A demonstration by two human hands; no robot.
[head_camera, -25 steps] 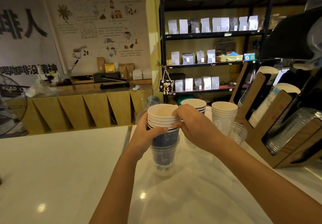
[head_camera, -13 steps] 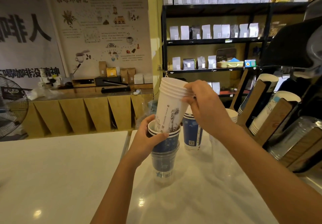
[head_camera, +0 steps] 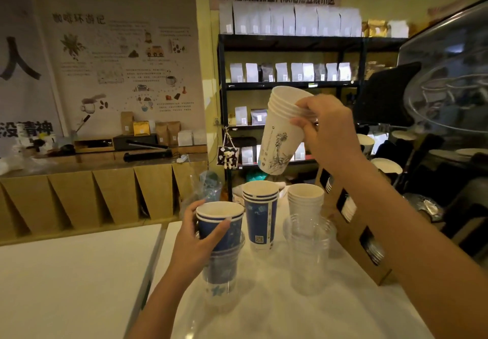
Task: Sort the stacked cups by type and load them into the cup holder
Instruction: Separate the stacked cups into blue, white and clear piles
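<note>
A white table [head_camera: 79, 280] is seen across the lower view, with a dark shelf [head_camera: 290, 85] of bags behind it and a brown cup holder [head_camera: 353, 246] standing at the table's right edge. The holder's slots are seen from the side, and cup rims show in them.

The right arm is raised from the lower right, forearm slanting up and to the left. The right hand [head_camera: 327, 133] is held high above the table, its fingers and thumb curled round the rims of a stack of white cups [head_camera: 282, 130]. This stack is tilted, mouth up and to the left, and touches nothing else.

The left arm is reached in from the bottom centre. The left hand [head_camera: 195, 241] is wrapped round the blue cups [head_camera: 221, 222] at the top of a mixed stack; these are nested in clear cups [head_camera: 220, 280] that stand on the table.

Just right of this stack a second blue stack [head_camera: 260, 214] is stood upright. Further right, a plain white stack [head_camera: 305, 201] is placed behind a clear stack [head_camera: 309, 254]. Both stand near the holder, though contact cannot be told.
</note>
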